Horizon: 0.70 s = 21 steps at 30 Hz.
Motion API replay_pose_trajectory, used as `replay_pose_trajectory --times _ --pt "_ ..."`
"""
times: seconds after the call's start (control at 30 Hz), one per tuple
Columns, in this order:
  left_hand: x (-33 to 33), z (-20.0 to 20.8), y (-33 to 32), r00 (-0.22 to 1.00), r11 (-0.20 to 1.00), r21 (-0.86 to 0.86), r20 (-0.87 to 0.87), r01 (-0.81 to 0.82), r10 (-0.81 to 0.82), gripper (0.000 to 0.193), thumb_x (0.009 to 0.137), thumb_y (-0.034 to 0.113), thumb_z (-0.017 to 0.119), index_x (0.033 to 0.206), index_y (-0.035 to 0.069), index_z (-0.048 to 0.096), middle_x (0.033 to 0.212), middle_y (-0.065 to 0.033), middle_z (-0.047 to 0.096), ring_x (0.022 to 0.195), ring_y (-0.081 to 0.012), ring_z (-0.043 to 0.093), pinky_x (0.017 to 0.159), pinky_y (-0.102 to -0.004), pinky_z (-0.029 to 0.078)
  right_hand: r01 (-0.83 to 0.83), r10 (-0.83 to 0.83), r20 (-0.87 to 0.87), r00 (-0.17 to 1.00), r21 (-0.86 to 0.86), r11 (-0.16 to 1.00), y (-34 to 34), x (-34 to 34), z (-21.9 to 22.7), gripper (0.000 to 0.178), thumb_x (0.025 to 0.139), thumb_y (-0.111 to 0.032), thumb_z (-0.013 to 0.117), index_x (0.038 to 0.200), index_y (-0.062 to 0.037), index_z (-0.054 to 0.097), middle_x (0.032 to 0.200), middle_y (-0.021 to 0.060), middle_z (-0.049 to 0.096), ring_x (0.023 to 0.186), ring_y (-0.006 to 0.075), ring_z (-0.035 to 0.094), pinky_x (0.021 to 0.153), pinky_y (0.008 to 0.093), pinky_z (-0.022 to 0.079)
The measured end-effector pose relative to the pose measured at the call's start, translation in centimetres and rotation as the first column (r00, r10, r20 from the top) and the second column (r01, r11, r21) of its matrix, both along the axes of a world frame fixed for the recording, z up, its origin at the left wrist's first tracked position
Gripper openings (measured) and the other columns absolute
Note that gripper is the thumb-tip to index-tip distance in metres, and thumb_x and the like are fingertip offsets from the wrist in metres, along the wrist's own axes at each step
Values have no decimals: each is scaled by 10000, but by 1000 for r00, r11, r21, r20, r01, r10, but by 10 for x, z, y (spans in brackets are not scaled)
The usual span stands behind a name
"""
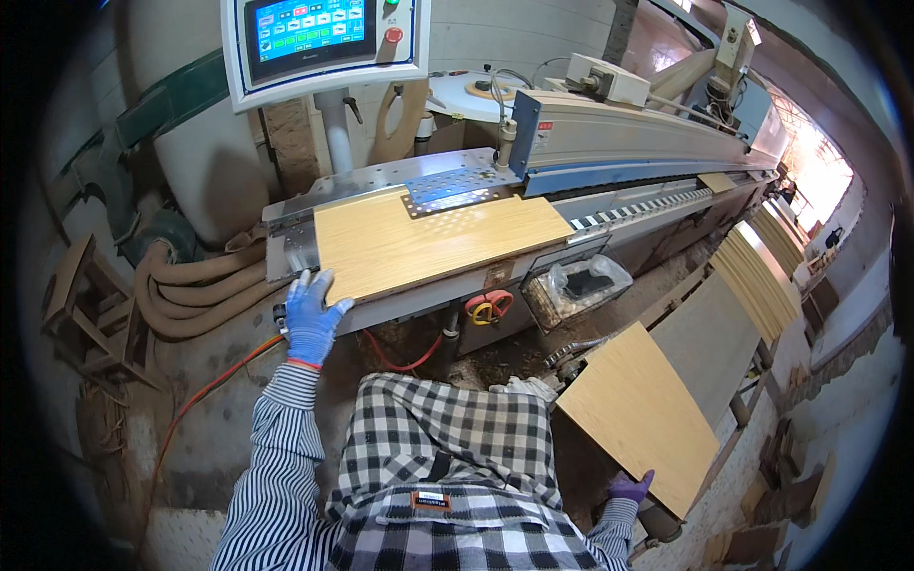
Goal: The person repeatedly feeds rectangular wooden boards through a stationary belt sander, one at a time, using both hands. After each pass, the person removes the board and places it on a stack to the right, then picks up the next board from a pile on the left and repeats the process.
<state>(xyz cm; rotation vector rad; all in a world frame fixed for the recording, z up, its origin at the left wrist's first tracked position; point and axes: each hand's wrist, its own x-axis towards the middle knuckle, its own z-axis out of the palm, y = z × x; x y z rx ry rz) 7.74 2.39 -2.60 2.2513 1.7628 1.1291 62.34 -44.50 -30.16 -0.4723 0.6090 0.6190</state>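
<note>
Left hand point(312, 312), blue-gloved, fingers spread, at the near-left corner of a wood-grain panel point(428, 240) lying flat on the machine point(624, 143). Right hand point(630, 488), thumb uppermost, apparently grips a second panel point(643, 414) by its edge, its lower fingers hidden. Judged step: steadying the first; the next move calls for level handling.

Thick brown hoses point(200, 297) curl beside a small wooden stand point(69, 276).

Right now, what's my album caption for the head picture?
Blue-gloved left hand at a rectangular tan board, purple-gloved right hand on another tan board.
</note>
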Motion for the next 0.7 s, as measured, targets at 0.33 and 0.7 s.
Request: replay_pose_trajectory --times 0.33,0.7 --pt "16 0 -1 984 986 18 -57 168 -166 547 849 273 672 1361 184 503 1320 -226 524 1252 -401 452 1075 -463 344 2 156 384 910 -381 925 -23 -18 72 361 823 -456 661 892 -106 606 603 98 583 482 273 529 471 359 483" --pt "22 34 -97 897 891 -108 6 440 -442 757 855 570 593 1403 73 428 1435 -183 418 1376 -346 331 1140 -455 262 -445 458 646 611 -197 873 132 -111 178 223 936 -233 570 1024 -29 590 838 57 639 543 126 512 516 263 460"
